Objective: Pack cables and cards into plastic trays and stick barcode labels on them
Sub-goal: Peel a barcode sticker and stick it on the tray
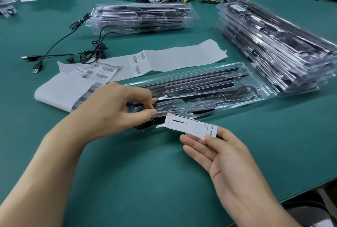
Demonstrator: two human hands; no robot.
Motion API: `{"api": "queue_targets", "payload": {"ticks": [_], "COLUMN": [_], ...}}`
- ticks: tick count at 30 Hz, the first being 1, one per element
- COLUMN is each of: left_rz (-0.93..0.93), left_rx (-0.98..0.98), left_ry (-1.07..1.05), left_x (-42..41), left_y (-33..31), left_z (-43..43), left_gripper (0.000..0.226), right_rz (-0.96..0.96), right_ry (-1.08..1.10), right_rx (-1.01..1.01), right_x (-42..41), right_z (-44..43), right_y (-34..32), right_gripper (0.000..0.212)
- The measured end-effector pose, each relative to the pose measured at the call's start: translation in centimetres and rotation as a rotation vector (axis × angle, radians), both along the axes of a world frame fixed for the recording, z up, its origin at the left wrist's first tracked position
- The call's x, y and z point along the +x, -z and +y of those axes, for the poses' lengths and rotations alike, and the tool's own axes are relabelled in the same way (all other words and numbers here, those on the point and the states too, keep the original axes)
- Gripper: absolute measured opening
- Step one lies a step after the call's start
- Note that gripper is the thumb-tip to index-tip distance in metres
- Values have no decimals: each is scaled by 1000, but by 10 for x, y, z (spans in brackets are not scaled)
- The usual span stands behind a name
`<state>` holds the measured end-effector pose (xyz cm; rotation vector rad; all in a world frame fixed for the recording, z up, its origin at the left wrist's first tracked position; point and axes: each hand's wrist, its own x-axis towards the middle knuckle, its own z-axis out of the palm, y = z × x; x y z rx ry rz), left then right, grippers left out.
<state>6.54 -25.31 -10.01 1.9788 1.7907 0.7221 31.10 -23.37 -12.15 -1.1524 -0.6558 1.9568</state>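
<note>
Left hand is pinching the near-left rim of the clear moulded plastic tray lying mid green tabletop. Right hand, fingers nearly straight, is thumb-pinching the white printed paper card just near the tray. Card is looking light and bendy, so gripping 1 end suits.

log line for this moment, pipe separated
left hand pinches clear tray edge | right hand holds card at tray's near edge | label sheets behind left hand
</note>
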Motion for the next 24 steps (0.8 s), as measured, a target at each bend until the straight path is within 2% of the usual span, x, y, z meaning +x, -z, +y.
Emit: {"api": "queue_targets", "payload": {"ticks": [11, 15, 21, 24], "left_rz": [23, 28, 14, 26], "left_rx": [3, 1, -14, -13], "left_ry": [11, 15, 1, 9], "left_x": [1, 3, 3, 2], "left_y": [-1, -2, -3, -2], "left_z": [-1, 0, 0, 0], "left_gripper": [23, 17, 20, 14], "right_rz": [-44, -27, -45, -67], "right_ry": [95, 74, 126, 155], "right_rx": [20, 17, 11, 9], "right_x": [-11, -28, -40, -31], "right_z": [-4, -6, -4, -3], "right_y": [0, -2, -3, -2], "right_gripper": [25, 16, 17, 19]}}
